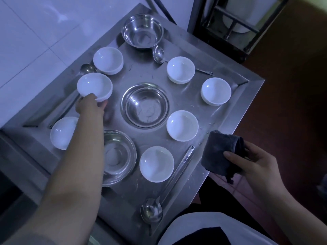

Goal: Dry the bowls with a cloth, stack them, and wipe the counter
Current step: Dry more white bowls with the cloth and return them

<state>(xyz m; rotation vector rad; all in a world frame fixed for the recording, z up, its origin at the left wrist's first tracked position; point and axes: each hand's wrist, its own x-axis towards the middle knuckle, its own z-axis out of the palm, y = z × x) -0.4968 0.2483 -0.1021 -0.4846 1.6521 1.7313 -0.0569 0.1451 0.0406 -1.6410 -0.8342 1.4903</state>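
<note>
The steel counter (191,106) fills the view, its surface spotted with water drops, so it needs a wipe once the bowls are off it. Three steel bowls sit on it: one at the far edge (143,30), one in the middle (145,105), and one near the front (118,156), partly under the left forearm. Seven white bowls lie spread around them, all upright and none stacked. Three long ladles lie among them, the nearest (169,181) along the front right.

The left hand (89,105) reaches to the white bowl at the far left (94,85); its fingers curl around the near rim and wall, thumb side hidden, so the grip looks like a pinch on the edge. The bowl appears to rest on the counter, though I cannot tell for certain. The right hand (251,165) waits off the front right corner, its fingers closed loosely on a folded dark cloth (219,152), thumb on top.

The step in hand is fetching the first bowl for drying. A wet glazed rim is likely slippery, so a firmer hold under the wall seems wise before lifting. Bringing the bowl to the cloth, clear of the middle steel bowl, should avoid knocks. Drying inside first, then the outside and foot, would keep a later stack from trapping water.
</note>
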